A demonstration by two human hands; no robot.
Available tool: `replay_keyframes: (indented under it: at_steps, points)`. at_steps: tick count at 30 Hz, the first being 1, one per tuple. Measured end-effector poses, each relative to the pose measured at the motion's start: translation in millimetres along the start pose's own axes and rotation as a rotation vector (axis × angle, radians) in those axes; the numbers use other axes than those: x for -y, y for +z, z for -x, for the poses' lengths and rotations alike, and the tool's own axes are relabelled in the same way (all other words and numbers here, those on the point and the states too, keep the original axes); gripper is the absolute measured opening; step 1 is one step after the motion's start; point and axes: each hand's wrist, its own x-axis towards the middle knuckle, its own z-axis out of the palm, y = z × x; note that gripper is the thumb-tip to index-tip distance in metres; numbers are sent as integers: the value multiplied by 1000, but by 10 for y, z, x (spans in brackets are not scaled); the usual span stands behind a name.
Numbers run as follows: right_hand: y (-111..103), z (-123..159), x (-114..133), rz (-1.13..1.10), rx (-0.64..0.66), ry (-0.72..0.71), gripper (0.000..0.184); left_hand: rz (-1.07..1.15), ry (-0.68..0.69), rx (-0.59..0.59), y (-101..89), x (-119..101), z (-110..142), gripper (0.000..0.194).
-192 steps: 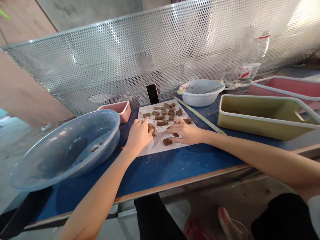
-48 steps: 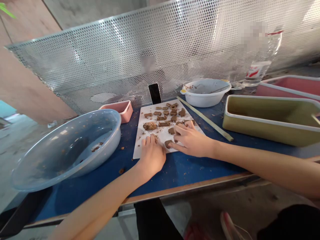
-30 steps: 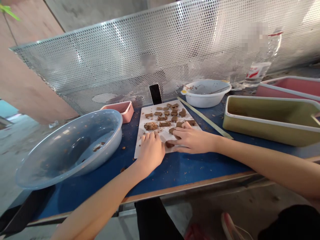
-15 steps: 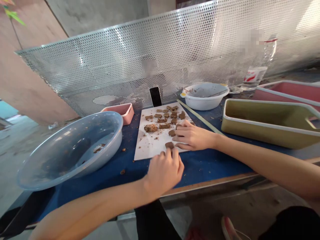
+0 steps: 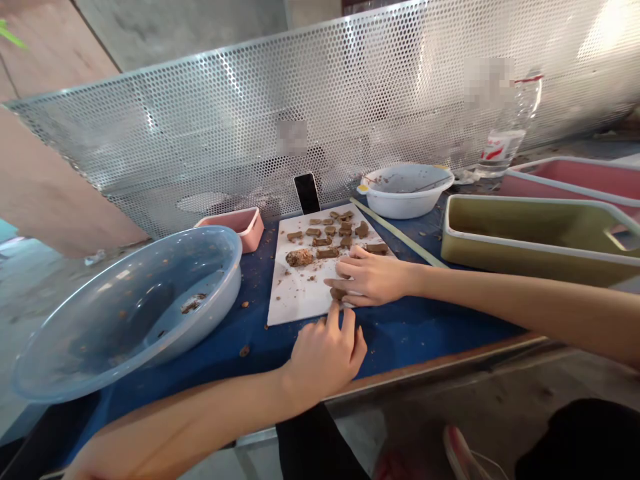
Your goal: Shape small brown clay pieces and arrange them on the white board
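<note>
On a white board (image 5: 295, 300), my right hand (image 5: 373, 277) has its fingers bent around a small brown clay-like piece (image 5: 337, 294), which they partly cover. My left hand (image 5: 325, 350) is at the board's near edge, its index finger stretched toward the same piece, close to or touching it. Its other fingers are loosely bent and apart, with nothing visible in them. Several similar brown pieces (image 5: 327, 253) lie in rough rows on the far part of the board. A rough, speckled brown lump (image 5: 299, 258) sits left of them among crumbs.
A large blue basin (image 5: 220, 313) with debris stands left, near a small pink bin (image 5: 254, 233). Behind the board leans a phone (image 5: 307, 193). To the right are a pale strip (image 5: 400, 233), a white basin (image 5: 400, 205), an olive bin (image 5: 490, 250), a pink bin (image 5: 545, 189) and a bottle (image 5: 503, 147).
My right hand has moved left and nearer, onto the small brown piece, uncovering a long piece behind it. My left index finger has stretched out from a more curled hand. The view has shifted slightly.
</note>
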Motion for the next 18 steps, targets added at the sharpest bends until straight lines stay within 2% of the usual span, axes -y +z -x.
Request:
replay_keyframes:
  at_steps: [7, 12, 14, 18]
  points:
    - [-55, 168, 81, -59, -22, -60, 47, -3, -26, 16, -24, -6, -12, 36]
    - [-73, 203, 43, -61, -69, -41, 44, -40, -67, 86, -29, -13, -35, 49]
    - [-47, 181, 68, -80, -57, 34, 45, -44, -64, 108, -37, -19, -39, 52]
    - [-38, 143, 151, -112, -14, 304, 62, -29, -93, 126, -71, -43, -40, 55]
